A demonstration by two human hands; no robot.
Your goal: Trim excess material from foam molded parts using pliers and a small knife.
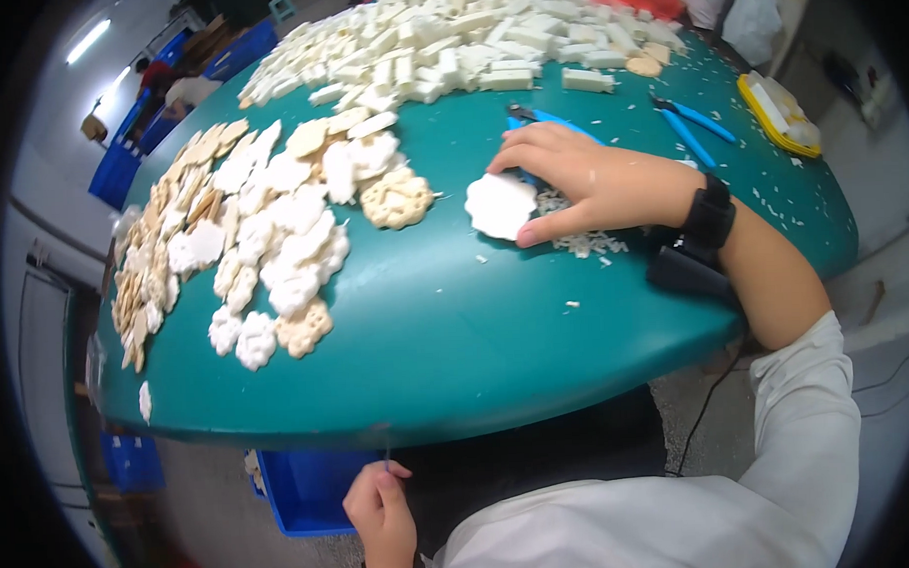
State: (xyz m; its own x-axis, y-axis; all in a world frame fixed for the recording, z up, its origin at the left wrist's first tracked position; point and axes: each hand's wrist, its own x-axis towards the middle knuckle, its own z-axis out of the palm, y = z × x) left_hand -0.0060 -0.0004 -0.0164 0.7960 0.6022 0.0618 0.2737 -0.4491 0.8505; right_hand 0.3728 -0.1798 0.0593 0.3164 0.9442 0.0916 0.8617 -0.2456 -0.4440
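Observation:
Near the middle of the green tabletop, my right hand point(596, 184) grips the edge of a flat white piece with a scalloped rim point(500, 206), thumb and fingers on its right side. Small white scraps point(591, 243) lie under and beside this hand. Behind its fingers is a pair of blue-handled cutters point(559, 120), partly hidden. My left hand point(382, 512) is below the table's front edge, its fingers pinched together. Something thin sticks up from them, too slight and blurred to name.
A heap of white and tan flower-shaped pieces point(298, 239) covers the table's left side. White rectangular blocks point(417, 65) are piled at the back. More blue-handled cutters point(692, 133) and a yellow-rimmed container point(781, 115) are at right. A blue bin point(312, 494) stands below the front edge.

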